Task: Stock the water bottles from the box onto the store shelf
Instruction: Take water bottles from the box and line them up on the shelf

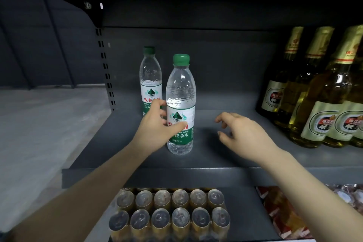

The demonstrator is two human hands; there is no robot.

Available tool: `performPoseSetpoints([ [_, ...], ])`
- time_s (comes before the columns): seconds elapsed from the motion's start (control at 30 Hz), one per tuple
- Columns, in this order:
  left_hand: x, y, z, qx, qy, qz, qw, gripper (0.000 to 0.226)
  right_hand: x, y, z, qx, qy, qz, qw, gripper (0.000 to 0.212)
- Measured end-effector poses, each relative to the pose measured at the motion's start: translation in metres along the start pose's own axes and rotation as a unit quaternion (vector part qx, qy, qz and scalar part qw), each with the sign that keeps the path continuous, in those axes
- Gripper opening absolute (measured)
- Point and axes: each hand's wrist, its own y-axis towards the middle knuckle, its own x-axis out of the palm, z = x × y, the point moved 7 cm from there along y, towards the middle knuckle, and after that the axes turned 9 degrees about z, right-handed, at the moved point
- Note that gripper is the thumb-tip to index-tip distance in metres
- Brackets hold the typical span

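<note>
The clear plastic water bottle with green cap and green-and-white label (180, 104) stands upright on the dark grey metal shelf (225, 155), near the front edge. The left hand (157, 129) forms the grip on it: the thumb lies across the label front and the fingers curl round the bottle's left side, so the grip is closed on the bottle at label height.

Just behind and left of the grip stands a second clear plastic water bottle with green cap (150, 78), upright, its lower label partly hidden by the gripping fingers. Whether the two bottles touch cannot be determined.

To the right of the grip, apart from the bottle, the right hand (243, 133) hovers over the shelf with fingers loosely curled, holding nothing.

Further right of the grip, at the shelf's right end, stands a group of amber glass bottles with gold foil necks and cream labels (318, 92), upright and close together.

Below the grip, on the lower level, sits a pack of gold-coloured metal cans in two rows (170, 212). Right of the cans lie red printed packets (280, 214), blurred.
</note>
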Motion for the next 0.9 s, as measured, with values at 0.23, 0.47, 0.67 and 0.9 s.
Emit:
performPoseSetpoints([
  [0.23, -0.028, -0.007, -0.031, 0.097, 0.277, -0.091, 0.952, 0.035, 0.013, 0.004, -0.022, 0.013, 0.04, 0.002, 0.999, 0.045],
  [0.47, -0.035, -0.008, -0.031, 0.187, 0.422, -0.091, 0.882, 0.023, 0.03, 0.007, -0.041, 0.053, 0.099, 0.003, 0.994, 0.064],
  [0.67, -0.035, -0.006, -0.041, 0.187, 0.469, -0.105, 0.856, 0.026, 0.039, 0.006, -0.047, 0.099, 0.156, 0.016, 0.983, 0.067],
  [0.9, -0.037, -0.001, -0.043, 0.187, 0.467, -0.098, 0.859, 0.028, 0.049, 0.005, -0.047, 0.131, 0.156, 0.013, 0.979, 0.061],
])
